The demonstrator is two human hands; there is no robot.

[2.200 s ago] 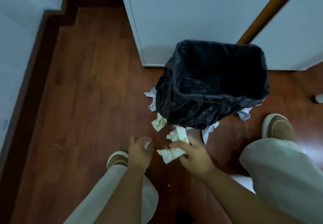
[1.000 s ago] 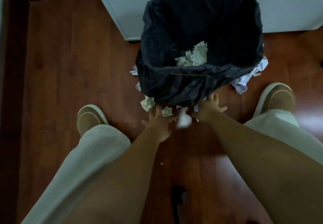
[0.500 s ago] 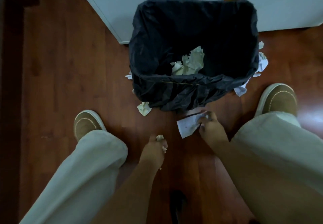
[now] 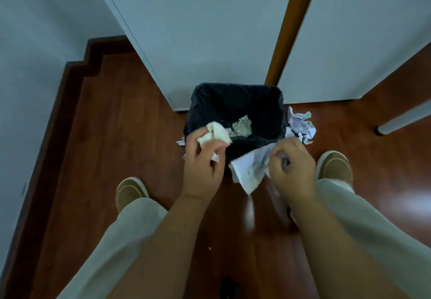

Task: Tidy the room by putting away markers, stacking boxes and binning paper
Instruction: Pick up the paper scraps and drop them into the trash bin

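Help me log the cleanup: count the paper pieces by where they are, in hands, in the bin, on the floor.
In hands: 2, left hand wad, right hand sheet
In bin: 1 clump
On floor: 2
Total: 5

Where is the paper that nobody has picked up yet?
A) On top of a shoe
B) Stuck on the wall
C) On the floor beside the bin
C: a crumpled white paper pile lies on the wooden floor, right against the side of the black bin; the other loose pieces are held in the left hand and right hand.
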